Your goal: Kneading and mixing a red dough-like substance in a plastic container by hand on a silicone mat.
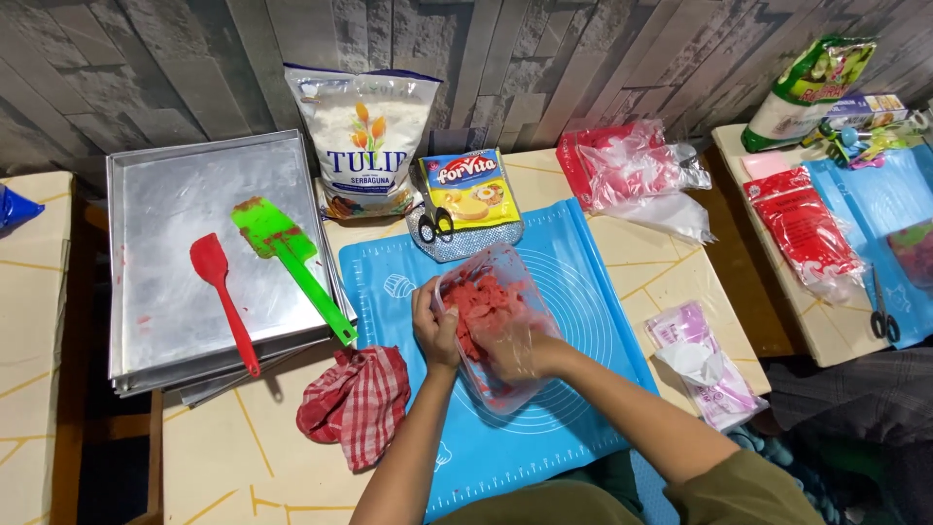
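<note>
Your worktop (243, 457) meets a grey plank wall, a white flour bag (364, 136) and yellow packet (469, 192) behind. Your left hand (434, 326) grips the clear tub (496, 326); your gloved right hand (515, 352) closes on pink dough (481, 301)

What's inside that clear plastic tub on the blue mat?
The clear tub holds pinkish-red dough. The right hand, in a thin clear glove, is pressed into it and covers the dough beneath; the left hand steadies the rim.

A baking mat (583, 292) lies at the middle of the table (243, 457), reaching its near edge. A plastic tub (491, 326) sits on the mat, dough (481, 306) in it. Left of the mat, stacked trays (185, 204) carry two spatulas (282, 258). A cloth (358, 401) lies before the trays. A flour bag (364, 141) and a margarine packet (469, 194) stand along the far edge, scissors (434, 226) just before them.
</note>
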